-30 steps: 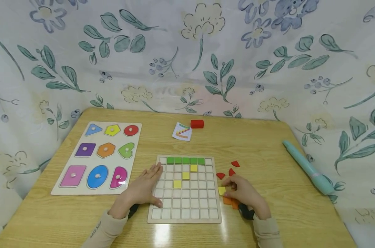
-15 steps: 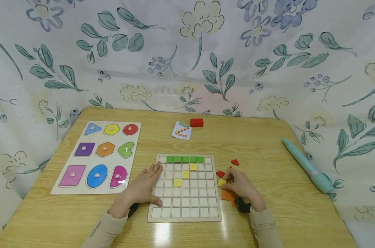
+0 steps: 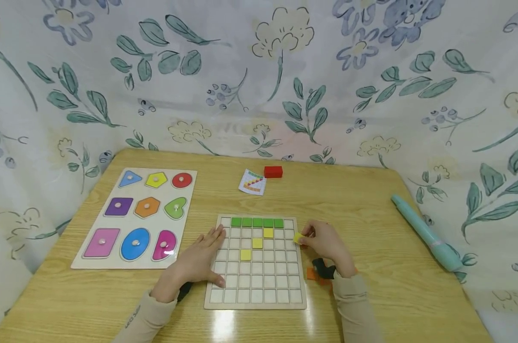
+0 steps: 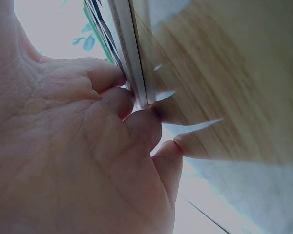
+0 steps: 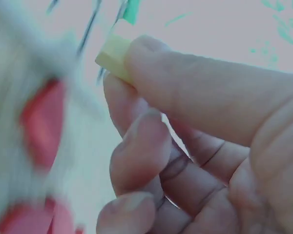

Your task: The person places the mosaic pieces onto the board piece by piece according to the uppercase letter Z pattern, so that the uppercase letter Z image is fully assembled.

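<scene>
My right hand [image 3: 327, 243] pinches a yellow square tile [image 5: 115, 51] between thumb and forefinger, over the right edge of the wooden grid board [image 3: 256, 282]. Along the board's top row lie several green square tiles [image 3: 257, 222]. Below them, three yellow tiles [image 3: 257, 243] step down diagonally to the left. My left hand [image 3: 199, 259] rests at the board's left edge with fingers spread and holds nothing; in the left wrist view its fingertips [image 4: 145, 127] meet the board's side. Orange tiles [image 3: 311, 273] lie partly hidden under my right wrist. Red pieces [image 5: 43, 124] show blurred in the right wrist view.
A small pattern card [image 3: 252, 182] lies behind the board, next to a red block [image 3: 273, 172]. To the left is a shape puzzle board [image 3: 130, 219] with knobbed pieces. A teal wand-like object [image 3: 426, 233] lies along the table's right edge. Floral cloth [image 3: 242, 95] hangs behind.
My right hand has picked up the yellow tile from beside the board and moved it up and left to the board's right edge. The left hand stays in place.
</scene>
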A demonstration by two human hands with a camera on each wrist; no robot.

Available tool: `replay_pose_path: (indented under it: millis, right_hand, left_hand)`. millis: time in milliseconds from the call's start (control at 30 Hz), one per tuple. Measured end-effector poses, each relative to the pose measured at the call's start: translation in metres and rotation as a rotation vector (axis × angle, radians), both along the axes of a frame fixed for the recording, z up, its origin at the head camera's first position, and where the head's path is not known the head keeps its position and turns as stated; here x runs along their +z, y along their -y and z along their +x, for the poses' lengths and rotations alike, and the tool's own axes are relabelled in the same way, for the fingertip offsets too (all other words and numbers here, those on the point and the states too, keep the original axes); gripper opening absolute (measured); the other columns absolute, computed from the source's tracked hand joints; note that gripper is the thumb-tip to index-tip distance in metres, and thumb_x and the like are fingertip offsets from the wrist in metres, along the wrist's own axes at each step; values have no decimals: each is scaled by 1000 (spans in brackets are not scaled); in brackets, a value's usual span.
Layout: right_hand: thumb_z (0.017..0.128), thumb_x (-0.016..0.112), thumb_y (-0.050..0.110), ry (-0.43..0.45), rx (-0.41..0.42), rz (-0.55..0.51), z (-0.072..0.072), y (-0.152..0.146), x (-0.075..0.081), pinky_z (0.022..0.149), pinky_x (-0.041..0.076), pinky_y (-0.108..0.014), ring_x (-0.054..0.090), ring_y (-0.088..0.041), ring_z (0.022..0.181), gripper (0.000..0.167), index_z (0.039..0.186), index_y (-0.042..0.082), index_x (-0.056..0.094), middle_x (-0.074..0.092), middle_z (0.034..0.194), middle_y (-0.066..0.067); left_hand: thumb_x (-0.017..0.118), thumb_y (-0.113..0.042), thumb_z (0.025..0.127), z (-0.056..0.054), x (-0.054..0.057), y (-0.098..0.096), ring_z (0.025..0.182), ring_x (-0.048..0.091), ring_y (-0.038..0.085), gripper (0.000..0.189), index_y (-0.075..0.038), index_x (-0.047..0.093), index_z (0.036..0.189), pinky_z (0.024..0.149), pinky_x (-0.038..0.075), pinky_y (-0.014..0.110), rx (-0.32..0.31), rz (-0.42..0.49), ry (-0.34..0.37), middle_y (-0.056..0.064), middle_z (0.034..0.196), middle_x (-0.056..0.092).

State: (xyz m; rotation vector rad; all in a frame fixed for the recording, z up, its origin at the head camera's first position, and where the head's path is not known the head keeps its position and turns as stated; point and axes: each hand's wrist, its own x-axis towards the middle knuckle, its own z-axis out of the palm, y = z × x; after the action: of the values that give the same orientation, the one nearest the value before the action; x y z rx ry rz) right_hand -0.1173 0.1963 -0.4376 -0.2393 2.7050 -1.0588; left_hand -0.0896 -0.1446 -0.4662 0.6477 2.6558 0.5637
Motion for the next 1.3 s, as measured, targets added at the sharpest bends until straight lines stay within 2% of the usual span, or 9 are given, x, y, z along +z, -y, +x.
replay_pose_path:
  millis: [100, 333, 433, 567, 900, 1067, 1167, 1300]
  right_hand:
    - [87, 70, 9, 21, 57, -28, -1, 26, 3, 59, 45, -23, 54, -12, 69, 10, 85, 7, 61, 63, 80, -3]
    - [87, 70, 9, 10, 297, -57, 8, 94, -1, 62, 45, -19, 53, -7, 70, 7, 87, 9, 64, 64, 80, 0]
    - [87, 70, 8, -3, 350, -50, 13, 113, -3, 60, 44, -17, 50, -4, 66, 5, 87, 9, 65, 64, 78, 1]
    - [87, 71, 9, -28, 370, -19, 21, 129, -8, 57, 42, -15, 47, -1, 61, 8, 82, 10, 64, 62, 73, 3]
    - [83, 77, 17, -99, 309, 103, 38, 152, -20, 48, 36, -14, 41, 1, 52, 22, 70, 14, 59, 54, 61, 10]
    - [84, 75, 18, -46, 296, 5, 31, 139, -20, 49, 37, -14, 44, 0, 53, 18, 74, 15, 61, 56, 63, 9]
    - [87, 73, 18, -62, 207, -74, 19, 114, -17, 54, 42, -16, 49, -3, 60, 12, 80, 13, 64, 61, 70, 5]
    - [88, 71, 14, -178, -33, -118, -1, 68, -15, 60, 45, -18, 55, -10, 69, 7, 88, 9, 67, 66, 78, -3]
  left_hand:
    - [85, -51, 60, 0, 2, 0, 150, 13, 40, 126, 3, 20, 152, 120, 15, 58, 6, 6, -3, 20, 162, 15]
    - [85, -51, 60, 1, 2, -2, 149, 13, 41, 125, 5, 20, 152, 119, 16, 60, -2, 20, -20, 21, 161, 14]
    - [85, -52, 60, 1, 1, -3, 149, 13, 40, 125, 5, 20, 152, 119, 17, 60, -7, 22, -25, 21, 161, 14]
    - [84, -52, 61, 3, 1, -3, 149, 14, 40, 125, 4, 20, 152, 119, 17, 60, -10, 12, -28, 21, 161, 14]
    - [86, -51, 59, 7, 4, -3, 148, 15, 42, 126, 6, 21, 151, 119, 17, 60, 5, 16, -30, 22, 161, 15]
    - [86, -50, 60, 8, 1, -4, 149, 14, 41, 125, 5, 21, 151, 119, 17, 59, 8, 23, -31, 22, 161, 15]
    - [86, -50, 60, 8, -1, -4, 149, 14, 40, 125, 5, 20, 152, 120, 16, 59, 11, 25, -23, 21, 161, 14]
    - [87, -48, 59, 9, -2, -4, 149, 13, 40, 126, 4, 20, 152, 120, 15, 59, 22, 30, -10, 20, 162, 13]
